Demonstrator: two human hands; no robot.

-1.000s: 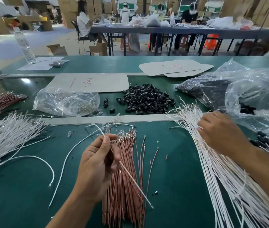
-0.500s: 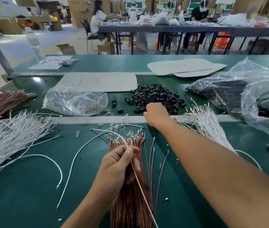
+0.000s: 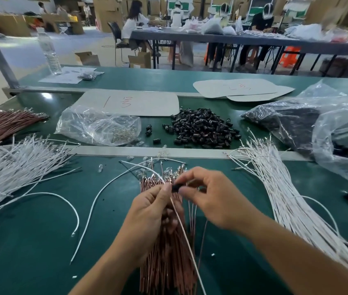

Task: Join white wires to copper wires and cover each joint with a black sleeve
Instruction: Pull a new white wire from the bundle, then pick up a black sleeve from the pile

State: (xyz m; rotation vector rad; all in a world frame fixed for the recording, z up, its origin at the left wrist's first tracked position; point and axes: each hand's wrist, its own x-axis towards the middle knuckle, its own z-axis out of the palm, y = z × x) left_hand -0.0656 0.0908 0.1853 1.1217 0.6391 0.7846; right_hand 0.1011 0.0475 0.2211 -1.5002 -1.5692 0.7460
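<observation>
My left hand point(image 3: 150, 211) pinches a white wire point(image 3: 187, 239) that runs down toward me over a bundle of copper wires point(image 3: 166, 267) lying on the green table. My right hand point(image 3: 209, 195) pinches a small black sleeve point(image 3: 175, 187) right at the end of that white wire, next to my left thumb. A heap of black sleeves point(image 3: 202, 128) lies beyond the metal strip. White wires point(image 3: 290, 201) fan out to the right.
A clear bag of small metal parts point(image 3: 98, 124) lies at the back left. More white wires point(image 3: 13, 167) and copper wires point(image 3: 2, 122) lie at the left. Large plastic bags point(image 3: 328, 124) fill the right. A water bottle point(image 3: 49, 54) stands far left.
My right hand went from the white wires to the sleeve heap, then came back to my left hand with a black sleeve. My left hand kept hold of the white wire.
</observation>
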